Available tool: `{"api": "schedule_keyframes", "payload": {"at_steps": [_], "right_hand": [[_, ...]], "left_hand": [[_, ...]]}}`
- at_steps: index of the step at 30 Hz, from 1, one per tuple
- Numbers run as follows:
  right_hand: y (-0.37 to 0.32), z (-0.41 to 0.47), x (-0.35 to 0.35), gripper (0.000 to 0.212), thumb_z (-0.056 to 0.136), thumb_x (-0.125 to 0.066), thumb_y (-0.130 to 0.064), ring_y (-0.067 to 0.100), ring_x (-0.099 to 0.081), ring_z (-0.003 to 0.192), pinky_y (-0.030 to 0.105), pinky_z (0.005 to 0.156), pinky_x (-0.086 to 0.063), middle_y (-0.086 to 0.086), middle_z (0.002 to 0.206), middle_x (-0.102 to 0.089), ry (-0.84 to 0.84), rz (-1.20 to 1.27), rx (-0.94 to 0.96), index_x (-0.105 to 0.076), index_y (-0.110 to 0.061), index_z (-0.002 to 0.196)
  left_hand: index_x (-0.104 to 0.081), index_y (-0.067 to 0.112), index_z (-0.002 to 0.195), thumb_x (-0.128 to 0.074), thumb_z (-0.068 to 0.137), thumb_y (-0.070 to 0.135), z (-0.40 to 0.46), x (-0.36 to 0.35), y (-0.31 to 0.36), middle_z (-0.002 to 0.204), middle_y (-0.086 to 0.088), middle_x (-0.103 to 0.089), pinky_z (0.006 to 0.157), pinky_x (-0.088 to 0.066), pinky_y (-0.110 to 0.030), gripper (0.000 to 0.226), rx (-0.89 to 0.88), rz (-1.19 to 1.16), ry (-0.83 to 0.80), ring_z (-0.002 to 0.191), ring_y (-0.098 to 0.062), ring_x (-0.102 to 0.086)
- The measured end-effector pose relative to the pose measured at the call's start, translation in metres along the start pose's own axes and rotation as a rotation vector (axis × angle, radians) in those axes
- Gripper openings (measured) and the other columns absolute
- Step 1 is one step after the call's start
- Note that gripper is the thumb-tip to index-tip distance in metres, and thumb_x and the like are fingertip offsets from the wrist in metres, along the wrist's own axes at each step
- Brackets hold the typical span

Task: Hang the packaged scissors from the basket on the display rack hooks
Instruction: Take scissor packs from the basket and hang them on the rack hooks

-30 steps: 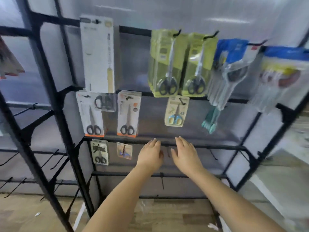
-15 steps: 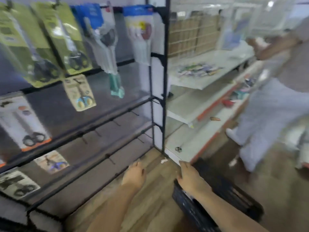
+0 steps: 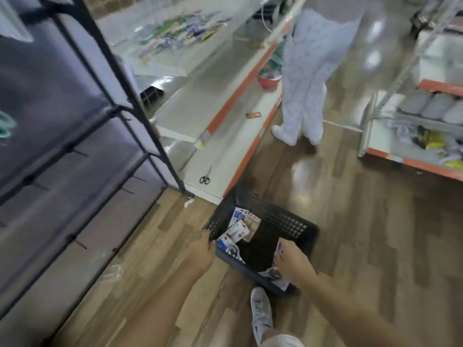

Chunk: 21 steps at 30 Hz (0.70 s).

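Note:
A black plastic basket (image 3: 288, 222) sits on the wooden floor with several packaged scissors (image 3: 236, 230) lying inside. My left hand (image 3: 200, 251) grips the basket's left rim. My right hand (image 3: 292, 261) reaches into the basket's near right corner, fingers curled over a packet there; whether it holds the packet is unclear. The black display rack (image 3: 105, 71) with bare hooks (image 3: 80, 154) stands to the left, its hung scissors mostly out of view.
A person in light patterned trousers (image 3: 310, 71) stands ahead by white, orange-edged shelves (image 3: 225, 116). Loose black scissors (image 3: 205, 177) lie on the bottom shelf. My shoe (image 3: 261, 314) is just below the basket. Another shelf unit (image 3: 413, 136) stands at right.
My view swung from the rack down and right to the basket. Both hands dropped from the rack: the left took the basket rim, the right went inside.

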State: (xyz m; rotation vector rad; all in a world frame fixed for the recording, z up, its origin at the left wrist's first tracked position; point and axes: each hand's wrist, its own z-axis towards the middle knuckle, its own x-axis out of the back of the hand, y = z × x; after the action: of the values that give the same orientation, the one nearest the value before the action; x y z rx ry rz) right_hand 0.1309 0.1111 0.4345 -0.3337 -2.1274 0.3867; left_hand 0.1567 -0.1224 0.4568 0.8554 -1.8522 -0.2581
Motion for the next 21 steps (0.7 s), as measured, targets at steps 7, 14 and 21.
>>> {"api": "schedule_keyframes", "payload": {"at_steps": [7, 14, 21], "right_hand": [[0.048, 0.047, 0.053, 0.048, 0.1, -0.039, -0.026, 0.026, -0.043, 0.128, 0.031, 0.098, -0.038, 0.01, 0.146, -0.036, 0.093, 0.095, -0.058, -0.03, -0.009, 0.144], [0.075, 0.095, 0.036, 0.05, 0.099, -0.04, -0.023, 0.023, -0.035, 0.136, 0.032, 0.11, -0.028, 0.011, 0.148, -0.035, 0.202, 0.089, -0.063, -0.03, -0.005, 0.145], [0.115, 0.146, -0.039, 0.047, 0.098, -0.039, -0.018, 0.023, -0.033, 0.136, 0.032, 0.11, -0.025, 0.011, 0.146, -0.038, 0.179, 0.017, -0.156, -0.034, -0.004, 0.142]], "left_hand": [[-0.053, 0.007, 0.116, -0.041, 0.097, 0.02, 0.059, -0.033, 0.086, 0.116, -0.013, -0.059, 0.079, -0.041, -0.031, 0.026, -0.138, 0.266, -0.061, 0.104, -0.029, -0.056], [-0.055, 0.005, 0.105, -0.046, 0.092, 0.017, 0.125, -0.082, 0.112, 0.108, -0.013, -0.058, 0.082, -0.044, -0.04, 0.02, -0.321, 0.337, -0.146, 0.102, -0.032, -0.055], [-0.054, 0.003, 0.113, -0.047, 0.092, 0.017, 0.187, -0.153, 0.054, 0.114, -0.014, -0.056, 0.087, -0.042, -0.038, 0.027, -0.424, 0.502, -0.301, 0.106, -0.029, -0.053]]}}
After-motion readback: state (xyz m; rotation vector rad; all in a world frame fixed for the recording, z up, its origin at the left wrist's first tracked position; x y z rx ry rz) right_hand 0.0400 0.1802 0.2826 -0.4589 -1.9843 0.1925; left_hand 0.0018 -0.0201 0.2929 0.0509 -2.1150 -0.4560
